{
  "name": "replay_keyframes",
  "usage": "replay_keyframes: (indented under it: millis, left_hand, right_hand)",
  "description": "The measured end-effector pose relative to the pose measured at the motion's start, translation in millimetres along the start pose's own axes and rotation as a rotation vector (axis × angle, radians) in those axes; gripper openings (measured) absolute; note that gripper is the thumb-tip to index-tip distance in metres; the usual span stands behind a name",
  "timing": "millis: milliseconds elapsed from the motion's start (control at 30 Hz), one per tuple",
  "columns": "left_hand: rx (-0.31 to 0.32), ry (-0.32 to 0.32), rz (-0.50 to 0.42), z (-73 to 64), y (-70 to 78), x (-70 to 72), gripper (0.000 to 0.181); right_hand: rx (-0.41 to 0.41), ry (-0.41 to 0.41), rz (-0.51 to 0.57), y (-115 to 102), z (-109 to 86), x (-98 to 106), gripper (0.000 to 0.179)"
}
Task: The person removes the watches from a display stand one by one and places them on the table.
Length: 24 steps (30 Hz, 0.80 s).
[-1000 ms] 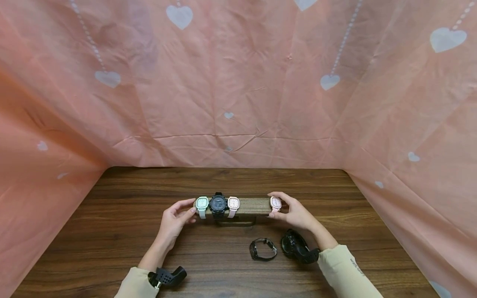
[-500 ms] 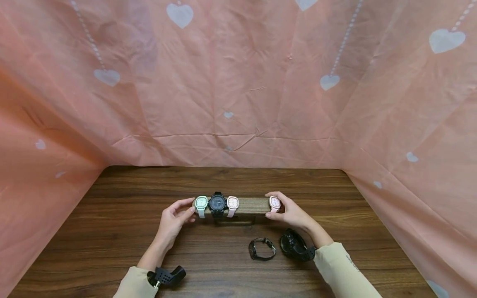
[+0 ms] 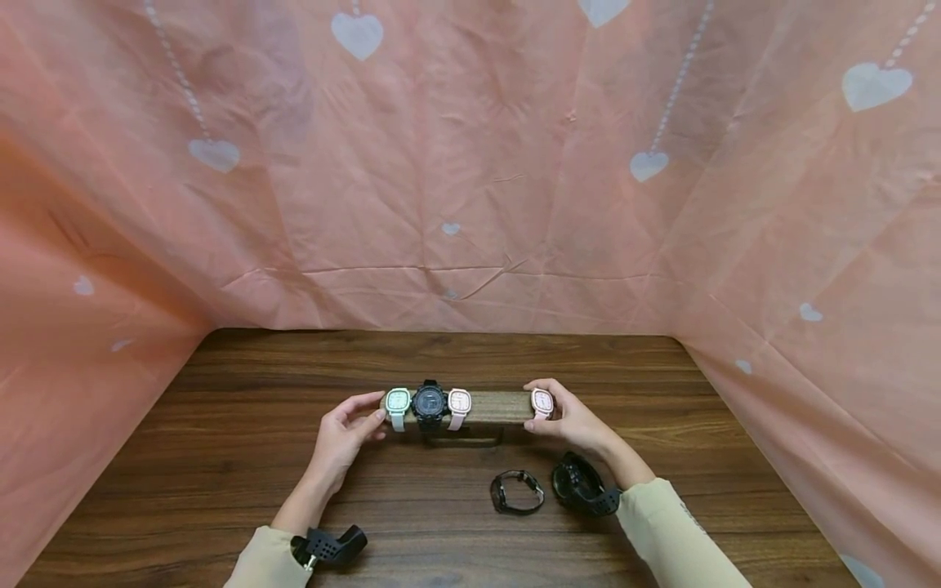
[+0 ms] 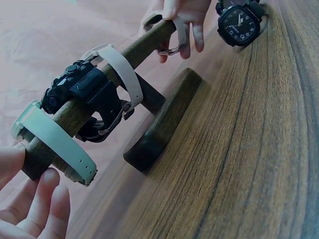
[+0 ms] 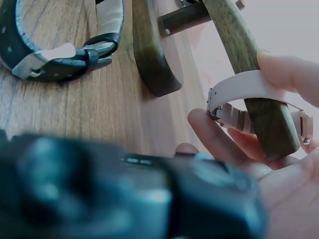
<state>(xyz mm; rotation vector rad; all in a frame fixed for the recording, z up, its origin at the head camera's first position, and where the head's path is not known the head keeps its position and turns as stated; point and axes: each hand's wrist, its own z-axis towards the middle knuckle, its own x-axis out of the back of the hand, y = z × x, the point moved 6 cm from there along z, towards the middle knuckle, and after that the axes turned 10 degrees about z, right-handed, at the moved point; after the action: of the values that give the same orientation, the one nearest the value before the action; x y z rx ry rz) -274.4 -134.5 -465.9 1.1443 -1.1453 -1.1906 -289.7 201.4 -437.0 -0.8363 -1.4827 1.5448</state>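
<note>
A wooden watch stand (image 3: 501, 406) stands on the table, its bar level. My left hand (image 3: 344, 431) grips the bar's left end, thumb in front, beside a mint-green watch (image 3: 398, 400). A chunky black watch (image 3: 430, 402) and a pale pink watch (image 3: 459, 401) sit right of that, looped round the bar. At the right end my right hand (image 3: 577, 418) holds another pink watch (image 3: 542, 402). In the right wrist view, its buckled strap (image 5: 249, 82) encircles the bar end, fingers curled beneath. Bare bar shows between the two pink watches.
Before the stand lies a black watch (image 3: 518, 492) on its side, strap buckled. A bulkier black object (image 3: 575, 480) lies near my right wrist camera (image 3: 606, 501). The stand's base (image 4: 164, 122) rests on the wooden table (image 3: 434, 523); a pink curtain (image 3: 470, 196) surrounds it.
My right forearm has drifted slightly to the left. Both hands keep their places at the ends of the bar, and the watches stay on it.
</note>
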Motion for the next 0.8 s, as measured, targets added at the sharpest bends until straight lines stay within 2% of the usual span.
replay_keyframes:
  millis: [233,533,800]
  left_hand:
    - [0.002,0.000,0.010,0.3,0.2,0.1,0.036]
    - [0.002,0.002,0.011,0.7,0.4,-0.5,0.035]
    - [-0.006,0.007,0.020,1.7,-1.3,-2.3,0.035]
  right_hand:
    - [0.010,-0.013,-0.010,-1.1,-0.4,2.5,0.060]
    - [-0.070,-0.048,0.151,1.9,1.3,-3.5,0.059]
    - [-0.063,-0.058,0.084,3.1,-1.6,2.4,0.060]
